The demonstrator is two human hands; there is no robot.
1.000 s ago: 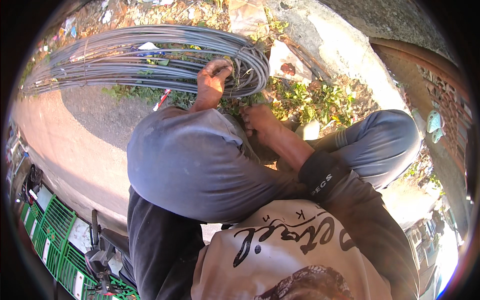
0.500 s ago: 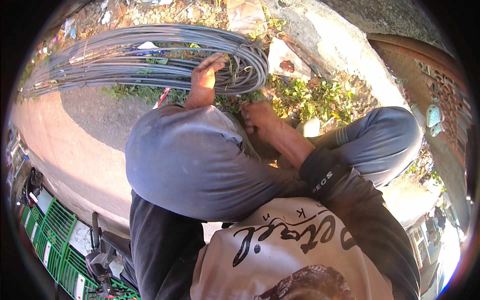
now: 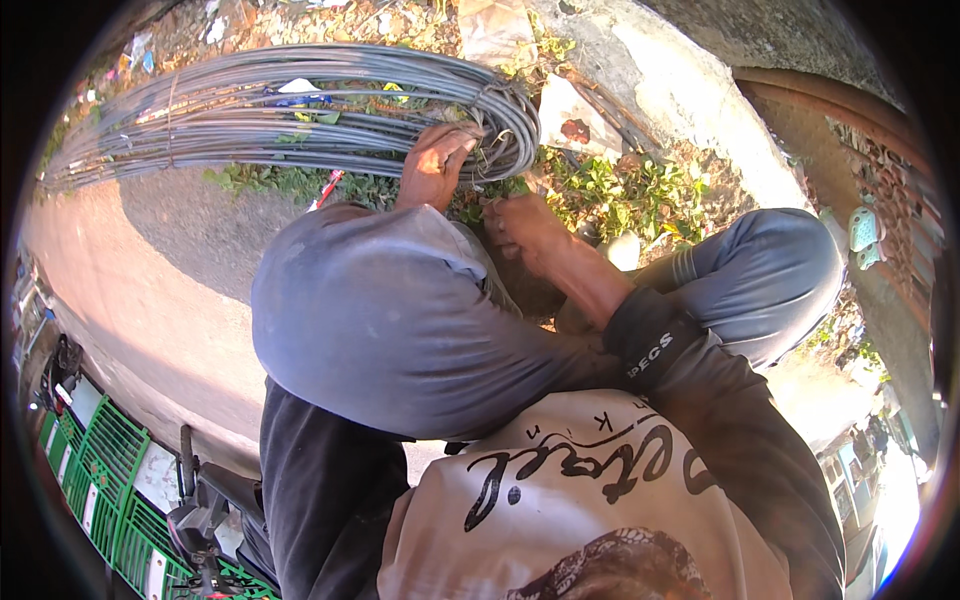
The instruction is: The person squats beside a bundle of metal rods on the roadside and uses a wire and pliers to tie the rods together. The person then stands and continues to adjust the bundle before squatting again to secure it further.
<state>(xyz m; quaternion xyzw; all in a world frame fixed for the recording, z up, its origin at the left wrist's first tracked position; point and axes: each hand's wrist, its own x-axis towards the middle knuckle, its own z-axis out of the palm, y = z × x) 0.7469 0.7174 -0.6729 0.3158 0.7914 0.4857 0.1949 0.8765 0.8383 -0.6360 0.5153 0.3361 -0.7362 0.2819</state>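
A large coil of grey cable [image 3: 330, 155] lies stretched out on the ground at the far left, its strands bunched and bound near the rounded right end. My left hand [image 3: 437, 163] reaches over the near strands by that end, its fingers bent and pressed together against the bundle; whatever they pinch is hidden. Just right of it and nearer to me, my right hand [image 3: 525, 230] is closed in a fist below the coil's bend. I cannot make out what sits inside the right fingers.
My bent knees [image 3: 360, 310] flank the work area. Green weeds [image 3: 625, 195] and a flat pale scrap [image 3: 578, 120] lie right of the coil, by a concrete ledge [image 3: 690, 90]. A red-and-white strip [image 3: 327, 188] lies before the coil. Light green clogs [image 3: 866, 235] are far right.
My left hand has moved a little right along the coil, toward its bound end. The right hand stays nearly in place, still closed.
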